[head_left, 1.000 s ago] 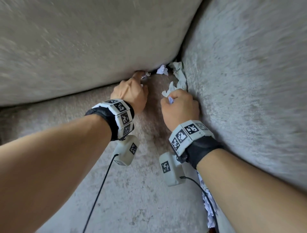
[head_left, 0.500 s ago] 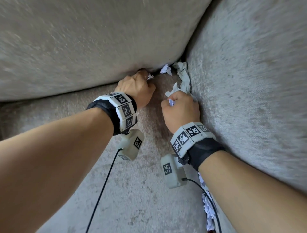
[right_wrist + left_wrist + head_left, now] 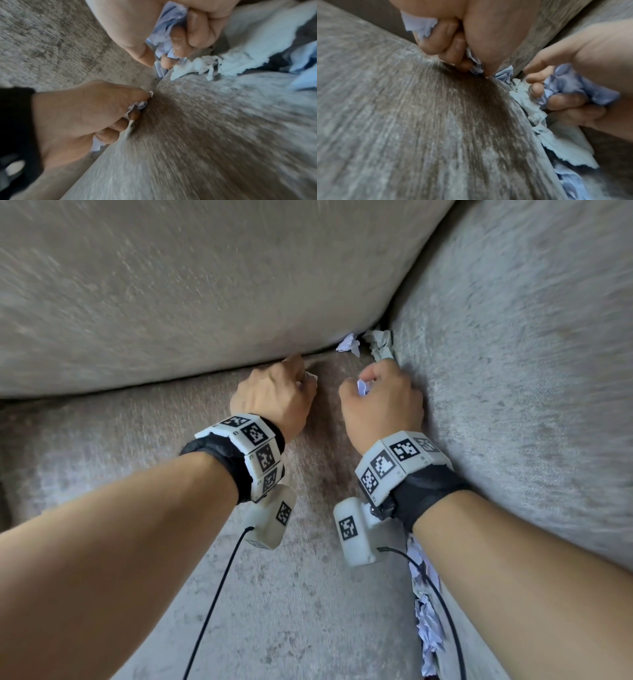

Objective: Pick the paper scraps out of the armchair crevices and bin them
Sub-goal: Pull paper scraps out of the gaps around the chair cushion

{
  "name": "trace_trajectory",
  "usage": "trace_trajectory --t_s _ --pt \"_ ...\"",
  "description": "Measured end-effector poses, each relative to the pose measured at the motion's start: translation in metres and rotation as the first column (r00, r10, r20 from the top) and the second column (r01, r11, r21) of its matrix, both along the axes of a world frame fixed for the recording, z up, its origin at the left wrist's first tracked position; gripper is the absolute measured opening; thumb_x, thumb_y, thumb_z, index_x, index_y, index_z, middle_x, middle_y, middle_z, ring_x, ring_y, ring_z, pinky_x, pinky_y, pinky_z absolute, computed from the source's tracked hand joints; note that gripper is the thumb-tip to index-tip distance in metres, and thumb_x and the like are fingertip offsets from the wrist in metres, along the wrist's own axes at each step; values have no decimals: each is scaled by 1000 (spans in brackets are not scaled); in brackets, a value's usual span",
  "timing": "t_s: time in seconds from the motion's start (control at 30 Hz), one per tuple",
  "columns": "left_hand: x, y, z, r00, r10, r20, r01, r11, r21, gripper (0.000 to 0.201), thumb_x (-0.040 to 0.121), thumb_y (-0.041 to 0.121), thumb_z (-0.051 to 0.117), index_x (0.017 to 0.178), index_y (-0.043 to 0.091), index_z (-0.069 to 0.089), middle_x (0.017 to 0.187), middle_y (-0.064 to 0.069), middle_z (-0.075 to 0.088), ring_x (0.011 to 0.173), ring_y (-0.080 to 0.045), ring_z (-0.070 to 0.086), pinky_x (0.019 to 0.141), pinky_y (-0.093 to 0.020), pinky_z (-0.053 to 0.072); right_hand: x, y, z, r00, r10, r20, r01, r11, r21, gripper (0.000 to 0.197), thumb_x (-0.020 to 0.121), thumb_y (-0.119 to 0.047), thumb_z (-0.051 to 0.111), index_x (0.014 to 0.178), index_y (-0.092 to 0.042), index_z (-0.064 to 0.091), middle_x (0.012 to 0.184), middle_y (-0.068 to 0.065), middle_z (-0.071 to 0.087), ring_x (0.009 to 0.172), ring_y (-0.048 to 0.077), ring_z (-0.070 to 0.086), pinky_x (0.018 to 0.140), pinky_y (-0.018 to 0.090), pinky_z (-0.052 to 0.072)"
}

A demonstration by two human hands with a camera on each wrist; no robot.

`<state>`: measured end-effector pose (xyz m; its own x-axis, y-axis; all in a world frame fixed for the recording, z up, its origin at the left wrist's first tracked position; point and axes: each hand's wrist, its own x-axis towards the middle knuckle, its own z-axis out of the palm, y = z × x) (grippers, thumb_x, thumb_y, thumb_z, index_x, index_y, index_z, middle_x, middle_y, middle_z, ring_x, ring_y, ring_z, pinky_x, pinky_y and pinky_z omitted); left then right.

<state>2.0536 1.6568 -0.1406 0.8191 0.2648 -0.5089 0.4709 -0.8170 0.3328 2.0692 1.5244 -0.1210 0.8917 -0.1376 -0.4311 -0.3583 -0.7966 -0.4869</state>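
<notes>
Our left hand, at frame centre, is curled round crumpled paper scraps, its fingertips pinching at the seam under the back cushion. Just to its right, our right hand is fisted on its own wad of scraps, knuckles against the armrest. More scraps sit in the corner crevice at upper centre, and a line of them runs down the side crevice at lower right. No bin shows. Both fists look fairly full, so we should keep them tight, draw each piece straight out along the seam so it doesn't tear, and empty them before going for the rest.
</notes>
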Motion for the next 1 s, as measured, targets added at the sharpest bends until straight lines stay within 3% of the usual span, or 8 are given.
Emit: trace_trajectory --t_s 0.17,0.33,0.43,0.5,0.67,0.77,0.87,1.0 --pt "-21 0 9 998 -62 27 62 997 -35 21 96 41 43 99 26 57 104 -10 59 87 -40 58 68 -36 38 20 10 -4 997 -53 62 55 998 -29 40 85 -32 57 125 -25 56 116 0 67 105 29 60 79 32 45" --pt "-43 6 11 998 -42 39 48 985 -166 8 92 27 46 96 21 49 98 -6 54 82 -37 57 70 -40 46 32 26 -21 994 -60 92 67 995 -74 31 82 -37 56 105 -17 63 108 4 66 99 31 62 72 31 45" --pt "-53 15 11 998 11 54 2 974 -225 26 88 22 46 113 26 42 89 -3 54 74 -33 51 67 -37 40 35 34 -30 996 -72 55 76 994 -75 30 78 -35 59 96 -12 66 101 7 68 94 31 64 71 30 48" --pt "-59 21 10 998 9 61 4 977 -215 36 88 23 47 123 31 45 95 0 52 78 -27 48 69 -33 36 37 39 -34 995 -85 54 89 993 -83 30 77 -36 59 92 -11 68 94 7 70 89 32 65 71 33 54" --pt "-72 36 6 997 67 45 -58 981 -183 15 89 26 45 99 26 57 94 2 52 80 -25 48 71 -32 36 38 43 -34 993 -108 54 112 990 -87 22 77 -34 54 74 -14 60 89 8 68 81 33 64 70 34 55" --pt "-78 39 10 997 61 36 -52 977 -209 11 89 26 43 90 25 53 91 0 55 80 -27 53 72 -35 44 33 43 -26 989 -134 66 137 989 -49 28 75 -29 53 55 -11 44 62 7 53 64 29 51 59 31 46" --pt "-80 39 15 996 84 37 -73 971 -226 11 85 27 43 81 24 52 88 -2 58 79 -29 54 71 -34 45 26 43 -17 985 -147 86 150 988 -23 35 78 -26 50 53 -8 33 52 5 35 57 24 38 56 30 28" --pt "-72 34 24 987 155 44 -139 959 -245 21 72 39 40 73 23 53 76 -2 62 77 -31 57 68 -33 45 13 34 -3 991 -119 63 120 993 -11 34 81 -22 45 52 -10 31 54 3 35 64 28 39 58 31 26"
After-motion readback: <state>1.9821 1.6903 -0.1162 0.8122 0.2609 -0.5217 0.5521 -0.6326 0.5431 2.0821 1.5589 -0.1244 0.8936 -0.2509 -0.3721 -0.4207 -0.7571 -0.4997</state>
